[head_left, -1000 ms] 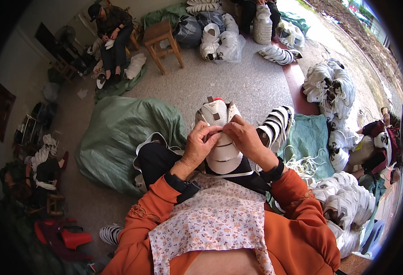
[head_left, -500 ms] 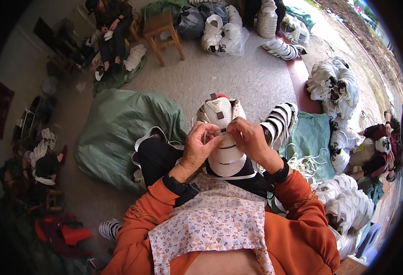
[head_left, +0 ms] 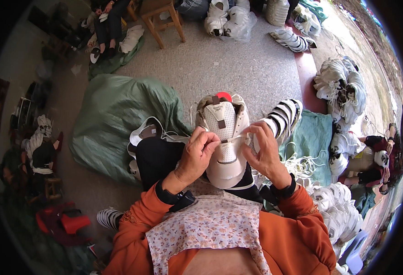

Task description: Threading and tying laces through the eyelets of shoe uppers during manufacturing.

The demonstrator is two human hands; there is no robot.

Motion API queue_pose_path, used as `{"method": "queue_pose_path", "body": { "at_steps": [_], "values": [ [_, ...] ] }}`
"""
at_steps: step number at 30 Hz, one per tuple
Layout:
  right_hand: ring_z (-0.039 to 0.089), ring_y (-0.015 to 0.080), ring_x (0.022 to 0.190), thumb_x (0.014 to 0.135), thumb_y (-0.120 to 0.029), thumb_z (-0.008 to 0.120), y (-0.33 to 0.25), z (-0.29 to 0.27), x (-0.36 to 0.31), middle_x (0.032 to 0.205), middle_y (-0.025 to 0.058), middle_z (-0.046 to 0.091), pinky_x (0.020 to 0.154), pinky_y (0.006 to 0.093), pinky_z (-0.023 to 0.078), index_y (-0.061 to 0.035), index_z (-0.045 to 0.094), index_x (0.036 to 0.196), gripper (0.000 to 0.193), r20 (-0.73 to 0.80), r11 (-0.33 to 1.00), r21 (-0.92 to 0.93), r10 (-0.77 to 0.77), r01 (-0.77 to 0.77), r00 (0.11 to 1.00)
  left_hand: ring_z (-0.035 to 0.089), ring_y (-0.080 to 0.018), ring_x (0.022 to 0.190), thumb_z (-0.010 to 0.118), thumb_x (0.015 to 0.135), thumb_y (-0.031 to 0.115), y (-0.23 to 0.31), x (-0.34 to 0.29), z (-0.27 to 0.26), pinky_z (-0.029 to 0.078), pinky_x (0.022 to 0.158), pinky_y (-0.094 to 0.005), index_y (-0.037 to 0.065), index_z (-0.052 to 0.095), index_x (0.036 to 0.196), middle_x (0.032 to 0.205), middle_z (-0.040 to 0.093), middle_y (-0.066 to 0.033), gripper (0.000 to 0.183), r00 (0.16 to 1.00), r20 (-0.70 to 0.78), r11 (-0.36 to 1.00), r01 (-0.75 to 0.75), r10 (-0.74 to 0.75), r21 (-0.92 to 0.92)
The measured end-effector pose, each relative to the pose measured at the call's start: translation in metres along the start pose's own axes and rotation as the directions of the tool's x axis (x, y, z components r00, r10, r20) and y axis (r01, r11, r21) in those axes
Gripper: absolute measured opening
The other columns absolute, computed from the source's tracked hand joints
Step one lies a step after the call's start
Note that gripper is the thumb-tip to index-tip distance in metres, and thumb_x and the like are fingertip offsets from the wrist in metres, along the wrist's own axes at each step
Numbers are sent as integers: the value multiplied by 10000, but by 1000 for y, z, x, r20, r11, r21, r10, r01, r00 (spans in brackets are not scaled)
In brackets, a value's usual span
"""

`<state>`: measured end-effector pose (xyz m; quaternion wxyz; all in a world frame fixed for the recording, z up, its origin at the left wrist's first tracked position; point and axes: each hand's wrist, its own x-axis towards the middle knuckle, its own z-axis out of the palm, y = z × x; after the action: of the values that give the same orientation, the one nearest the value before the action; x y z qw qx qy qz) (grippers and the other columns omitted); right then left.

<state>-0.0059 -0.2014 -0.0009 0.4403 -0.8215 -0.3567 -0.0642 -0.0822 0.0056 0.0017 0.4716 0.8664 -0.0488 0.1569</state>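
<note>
A white sneaker upper [head_left: 226, 172] rests between my knees, toe toward me, its perforated tongue [head_left: 213, 114] pointing away. A white shoelace [head_left: 232, 139] runs across its throat. My left hand [head_left: 194, 153] pinches the lace at the left side of the throat. At the right side, my right hand [head_left: 264, 153] has the lace at its bent index finger, the thumb lower and somewhat apart; its exact grip is partly hidden. Beside my left knee lies another white upper [head_left: 150, 130] with loose laces.
A stack of black-and-white nested uppers [head_left: 284, 120] lies right of the sneaker. A green sack [head_left: 123, 123] bulges at the left. Loose laces [head_left: 302, 165] lie on a green cloth [head_left: 315, 133], near piled white uppers [head_left: 336, 208]. A wooden stool [head_left: 161, 20] and seated people are farther off.
My hands have drawn apart, the right one moving outward and the left slightly lower. The lace and the tongue between them are more exposed. The whole view has shifted a little.
</note>
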Motion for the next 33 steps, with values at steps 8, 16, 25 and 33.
{"method": "queue_pose_path", "body": {
  "at_steps": [8,16,25,33],
  "values": [
    [570,134,802,776,-60,597,14,13,-28,901,65,579,599,248,461,-6,520,1034,274,156,815,396,396,-424,905,543,-277,972,636,843,9,-9,-26,-65,447,853,-368,35,595,917,1234,482,-175,89,897,-397,873,27,194,487],
    [576,150,691,789,-141,603,32,13,-54,715,53,580,523,298,447,0,600,826,145,265,795,242,497,-556,826,565,-253,1134,492,983,186,-4,-35,-91,457,952,-358,73,536,1080,1251,575,-172,155,861,-325,701,50,-392,-711],
    [518,294,1158,856,-171,587,-24,-74,-62,1214,133,589,1026,392,335,3,671,795,203,160,592,781,116,-198,980,340,-88,568,479,990,194,16,-32,-66,425,671,-274,108,560,1010,618,295,51,120,975,116,93,136,-192,-986],
    [540,261,1030,867,-99,617,-8,-200,-88,938,80,613,1081,530,273,-47,565,737,149,-264,-485,778,325,400,908,246,-41,472,515,965,164,-51,-115,-176,216,418,-198,75,550,1135,604,281,63,195,797,-240,204,-149,-555,-967]
  ]
}}
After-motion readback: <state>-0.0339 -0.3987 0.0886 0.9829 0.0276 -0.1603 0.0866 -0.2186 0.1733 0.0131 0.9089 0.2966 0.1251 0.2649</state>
